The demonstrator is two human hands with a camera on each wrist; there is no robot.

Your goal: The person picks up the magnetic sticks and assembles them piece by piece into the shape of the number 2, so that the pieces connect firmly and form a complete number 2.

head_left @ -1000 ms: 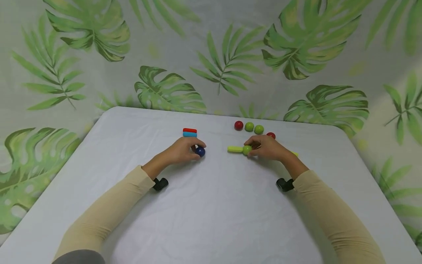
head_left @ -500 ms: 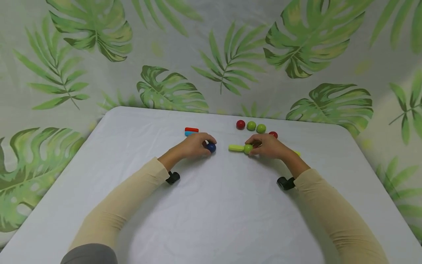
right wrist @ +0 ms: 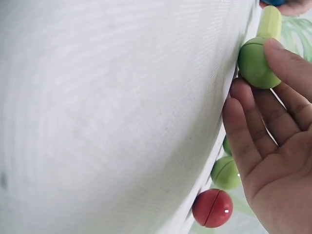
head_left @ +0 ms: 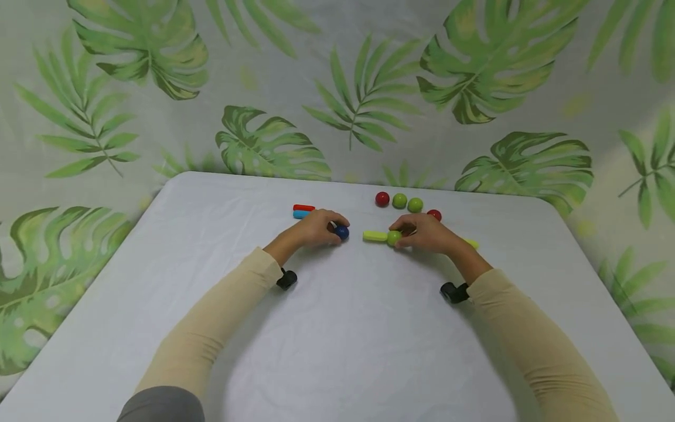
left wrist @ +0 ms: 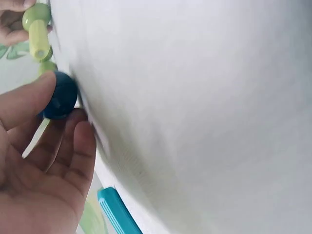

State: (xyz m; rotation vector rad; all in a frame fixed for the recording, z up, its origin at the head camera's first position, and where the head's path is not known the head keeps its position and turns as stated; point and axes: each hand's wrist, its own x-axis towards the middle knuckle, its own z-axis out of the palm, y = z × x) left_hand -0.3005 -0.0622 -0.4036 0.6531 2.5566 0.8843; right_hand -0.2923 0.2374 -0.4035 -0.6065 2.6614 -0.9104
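Note:
My left hand [head_left: 319,228] pinches a dark blue ball [head_left: 342,232] between thumb and fingers, just above or on the white tabletop. To its right, my right hand [head_left: 431,234] holds a green ball [head_left: 394,238] by thumb and fingertips. A yellow-green stick [head_left: 375,236] meets that ball's left side and points toward the blue ball, with a gap between them. In the left wrist view the stick's free end [left wrist: 40,51] shows a small pale mark. The thumb covers part of the blue ball [left wrist: 63,97].
Behind the left hand lie a red stick [head_left: 304,207] and a partly hidden light blue stick [head_left: 301,214]. A red ball [head_left: 382,199], two green balls [head_left: 408,203] and another red ball [head_left: 435,214] stand behind the right hand. Another yellow-green stick [head_left: 471,242] shows past the right wrist.
My left hand has carried the blue ball to the right and slightly away from me, closer to the stick's free end. The right hand has stayed almost still with the green ball.

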